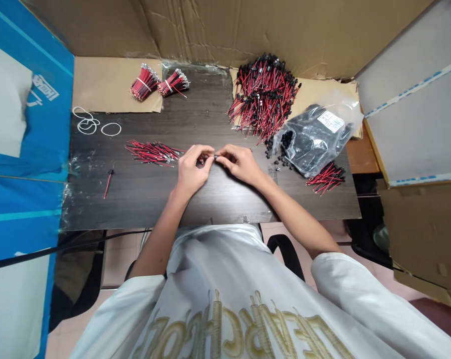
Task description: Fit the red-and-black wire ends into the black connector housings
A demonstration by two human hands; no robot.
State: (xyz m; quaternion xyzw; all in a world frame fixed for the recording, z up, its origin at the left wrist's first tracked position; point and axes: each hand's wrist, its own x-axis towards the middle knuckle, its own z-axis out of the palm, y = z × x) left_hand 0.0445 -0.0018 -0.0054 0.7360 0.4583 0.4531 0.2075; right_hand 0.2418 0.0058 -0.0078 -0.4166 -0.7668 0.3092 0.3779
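My left hand [194, 168] and my right hand [239, 162] meet over the middle of the dark table, fingertips almost touching. Between them is a small black connector [215, 157], pinched by the right thumb and forefinger. The left fingers are closed at its other side, seemingly on a wire whose length is mostly hidden by the hand. Just left of my left hand lies a loose spread of red and black wires [154, 152]. Right of my right hand, small black connector housings [286, 139] spill from a clear plastic bag [313, 144] with a white label.
Two banded wire bundles [145, 83] lie at the back left, near white rubber bands [86, 123]. A big heap of wires with black connectors [265, 94] sits at the back right. A smaller wire pile [326, 178] is by the right edge; a single wire [108, 183] lies left.
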